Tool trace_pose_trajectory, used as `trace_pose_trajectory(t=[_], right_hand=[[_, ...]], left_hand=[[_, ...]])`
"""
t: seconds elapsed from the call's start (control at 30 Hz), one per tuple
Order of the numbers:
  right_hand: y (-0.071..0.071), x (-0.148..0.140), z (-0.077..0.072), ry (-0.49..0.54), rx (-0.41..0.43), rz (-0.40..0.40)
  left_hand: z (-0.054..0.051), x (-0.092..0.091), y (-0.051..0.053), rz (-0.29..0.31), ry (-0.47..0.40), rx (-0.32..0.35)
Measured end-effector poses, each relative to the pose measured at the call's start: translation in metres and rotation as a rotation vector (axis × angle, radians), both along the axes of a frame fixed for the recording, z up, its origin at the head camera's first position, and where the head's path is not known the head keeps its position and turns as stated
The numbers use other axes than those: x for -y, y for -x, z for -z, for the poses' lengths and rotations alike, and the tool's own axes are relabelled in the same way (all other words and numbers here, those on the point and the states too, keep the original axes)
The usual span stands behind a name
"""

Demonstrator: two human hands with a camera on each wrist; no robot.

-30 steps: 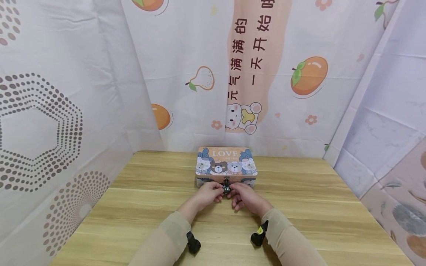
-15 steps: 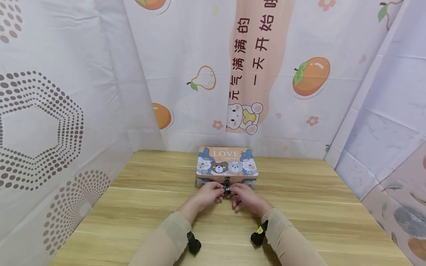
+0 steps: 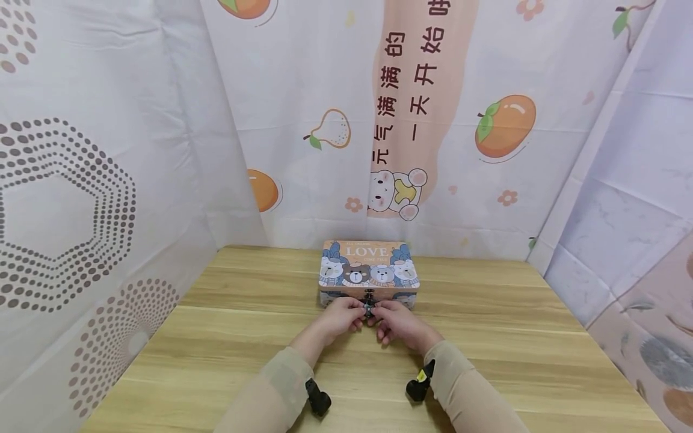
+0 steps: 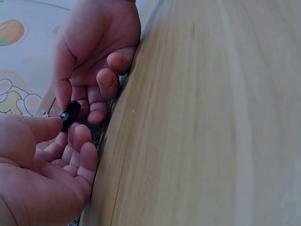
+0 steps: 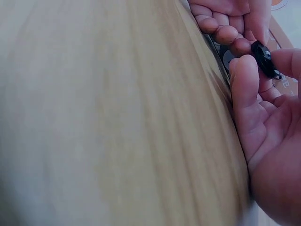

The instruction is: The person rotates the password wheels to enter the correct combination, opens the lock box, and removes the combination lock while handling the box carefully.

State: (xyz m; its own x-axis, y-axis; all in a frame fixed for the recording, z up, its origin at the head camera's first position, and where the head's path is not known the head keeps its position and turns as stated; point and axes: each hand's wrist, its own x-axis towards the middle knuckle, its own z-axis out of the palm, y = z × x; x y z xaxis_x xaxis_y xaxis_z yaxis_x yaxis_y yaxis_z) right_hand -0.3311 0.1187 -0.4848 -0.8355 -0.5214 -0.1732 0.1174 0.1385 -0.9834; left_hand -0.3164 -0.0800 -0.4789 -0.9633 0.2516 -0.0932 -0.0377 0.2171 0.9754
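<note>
A rectangular tin box (image 3: 369,264) with bears and the word LOVE on its closed lid stands at the back of the table. At the clasp (image 3: 369,293) on its front is a small black padlock (image 4: 70,115). My left hand (image 3: 341,316) pinches the padlock from the left, thumb against it. From the other side my right hand (image 3: 402,322) pinches it between thumb and fingers, as the right wrist view also shows with the padlock (image 5: 266,59) between both hands. The fingers hide most of the padlock in the head view.
The wooden table (image 3: 243,361) stretches out around the box and forearms. Behind it hangs a white curtain (image 3: 303,72) printed with fruit and a bear. More patterned cloth (image 3: 162,138) closes off the left side, and another sheet (image 3: 639,198) the right.
Both hands stay at the padlock on the box's front. The fingertips have drawn slightly closer together over it, so less of it shows. The box has not moved.
</note>
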Motion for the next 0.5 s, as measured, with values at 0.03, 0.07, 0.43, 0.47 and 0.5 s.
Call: trace_pose_trajectory(t=[0.03, 0.07, 0.43, 0.47, 0.5], right_hand=[[0.0, 0.0002, 0.0, 0.0, 0.001, 0.002], [0.0001, 0.0003, 0.0001, -0.002, 0.003, 0.004], [-0.0006, 0.0017, -0.0001, -0.005, 0.001, 0.015], [-0.0006, 0.0017, 0.0, -0.004, -0.003, 0.014], [-0.0006, 0.0016, 0.0003, -0.004, -0.006, 0.013]], left_hand=[[0.0003, -0.0001, 0.0003, -0.001, -0.001, 0.001], [0.0006, -0.0002, 0.0006, -0.002, 0.0, 0.002], [0.0, -0.0001, 0.0005, 0.0, 0.014, -0.012], [-0.0004, -0.0001, 0.0002, -0.001, 0.016, -0.017], [-0.0004, 0.0, 0.0003, -0.003, 0.019, -0.021]])
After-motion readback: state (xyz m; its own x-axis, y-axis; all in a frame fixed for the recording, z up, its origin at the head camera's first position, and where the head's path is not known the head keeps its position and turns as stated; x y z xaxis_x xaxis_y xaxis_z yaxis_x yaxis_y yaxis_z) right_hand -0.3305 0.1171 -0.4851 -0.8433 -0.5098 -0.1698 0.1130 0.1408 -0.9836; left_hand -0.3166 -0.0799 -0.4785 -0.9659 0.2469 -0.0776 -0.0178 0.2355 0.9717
